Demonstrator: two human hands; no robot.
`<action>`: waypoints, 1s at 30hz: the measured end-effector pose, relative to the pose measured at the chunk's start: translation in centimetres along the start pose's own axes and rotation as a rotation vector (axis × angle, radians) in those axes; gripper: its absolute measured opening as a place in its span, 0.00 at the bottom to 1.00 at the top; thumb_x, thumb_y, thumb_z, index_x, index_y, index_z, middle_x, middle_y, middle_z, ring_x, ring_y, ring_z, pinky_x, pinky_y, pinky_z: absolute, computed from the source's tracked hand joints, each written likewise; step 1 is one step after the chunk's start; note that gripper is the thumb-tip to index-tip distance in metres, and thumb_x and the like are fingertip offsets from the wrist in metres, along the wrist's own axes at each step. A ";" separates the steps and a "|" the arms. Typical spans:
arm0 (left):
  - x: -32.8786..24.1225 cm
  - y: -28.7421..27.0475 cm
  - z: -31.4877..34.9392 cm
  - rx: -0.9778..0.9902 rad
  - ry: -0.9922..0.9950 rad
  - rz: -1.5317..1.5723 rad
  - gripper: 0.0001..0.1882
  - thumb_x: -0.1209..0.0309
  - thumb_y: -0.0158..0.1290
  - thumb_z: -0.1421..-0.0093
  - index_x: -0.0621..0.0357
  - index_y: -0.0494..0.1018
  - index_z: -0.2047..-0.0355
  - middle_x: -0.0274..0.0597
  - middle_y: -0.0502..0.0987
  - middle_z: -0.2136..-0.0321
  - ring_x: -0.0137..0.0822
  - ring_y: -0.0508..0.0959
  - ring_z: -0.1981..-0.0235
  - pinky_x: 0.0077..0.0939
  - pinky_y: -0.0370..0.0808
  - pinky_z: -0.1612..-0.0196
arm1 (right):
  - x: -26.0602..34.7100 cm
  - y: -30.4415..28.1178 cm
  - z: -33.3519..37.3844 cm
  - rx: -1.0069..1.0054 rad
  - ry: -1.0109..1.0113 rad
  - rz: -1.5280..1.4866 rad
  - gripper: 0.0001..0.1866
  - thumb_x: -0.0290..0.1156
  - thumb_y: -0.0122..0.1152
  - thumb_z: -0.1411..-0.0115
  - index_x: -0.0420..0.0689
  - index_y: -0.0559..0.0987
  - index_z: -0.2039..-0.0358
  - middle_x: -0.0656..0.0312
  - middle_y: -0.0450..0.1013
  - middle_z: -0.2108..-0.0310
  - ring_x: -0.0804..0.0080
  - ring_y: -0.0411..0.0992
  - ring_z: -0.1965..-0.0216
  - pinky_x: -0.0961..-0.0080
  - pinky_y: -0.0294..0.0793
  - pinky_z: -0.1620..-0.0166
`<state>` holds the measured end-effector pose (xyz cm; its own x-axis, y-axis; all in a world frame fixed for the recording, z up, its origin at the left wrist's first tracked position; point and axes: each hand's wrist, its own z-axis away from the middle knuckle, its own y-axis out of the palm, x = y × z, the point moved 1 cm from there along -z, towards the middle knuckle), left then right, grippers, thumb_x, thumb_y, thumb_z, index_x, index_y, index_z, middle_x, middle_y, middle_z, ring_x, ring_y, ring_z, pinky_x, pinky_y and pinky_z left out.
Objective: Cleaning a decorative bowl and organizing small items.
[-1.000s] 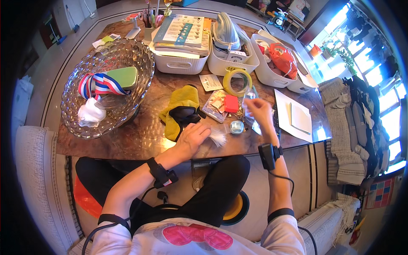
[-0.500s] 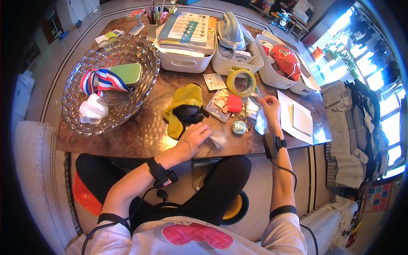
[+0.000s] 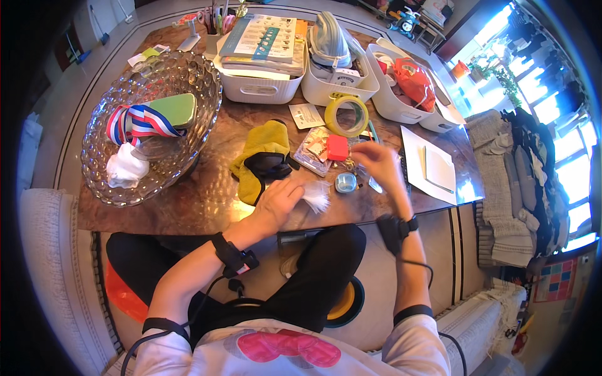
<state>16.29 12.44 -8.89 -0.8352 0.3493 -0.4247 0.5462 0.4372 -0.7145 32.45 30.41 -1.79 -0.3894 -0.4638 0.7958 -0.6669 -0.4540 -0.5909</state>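
My left hand [image 3: 280, 199] rests low over the table's near edge. Its fingers are closed round one end of a white wispy bundle [image 3: 316, 197] that fans out to the right. Just beyond it lies a mustard-yellow cloth item [image 3: 260, 147] with a dark pouch-like part [image 3: 271, 164]. My right hand [image 3: 378, 161], somewhat blurred, is bent with its fingertips drawn together, right of a red box [image 3: 337, 148]; anything between them is too small to make out. Below that hand sits a small round clear-lidded container [image 3: 345, 182]. Under the red box is a flat clear case [image 3: 312, 153].
A glass bowl [image 3: 94, 141] at left holds a striped ribbon, a green case and something white. White bins [image 3: 260, 91] line the far side, filled with papers, a pouch and a red bag. A yellow tape roll [image 3: 329, 119] stands before them; a notebook [image 3: 439, 169] lies right.
My right hand has drawn left, closer to the red box, away from the clear plastic pieces. My left hand stays by the white bundle, which is spread a little wider. The whole view has shifted slightly.
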 end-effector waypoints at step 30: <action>0.4 0.5 0.0 -0.038 -0.046 0.147 0.19 0.84 0.52 0.60 0.62 0.64 0.64 0.49 0.67 0.63 0.49 0.71 0.64 0.32 0.70 0.62 | -2.1 -6.5 1.3 0.046 -0.060 0.045 0.06 0.27 0.60 0.50 0.41 0.72 0.74 0.66 0.72 0.74 0.83 0.68 0.71 0.83 0.68 0.66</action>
<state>16.24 12.75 -9.40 -0.7479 0.3734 -0.5488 0.6638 0.4155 -0.6219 38.41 33.33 0.20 -0.3784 -0.5288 0.7597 -0.6192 -0.4655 -0.6324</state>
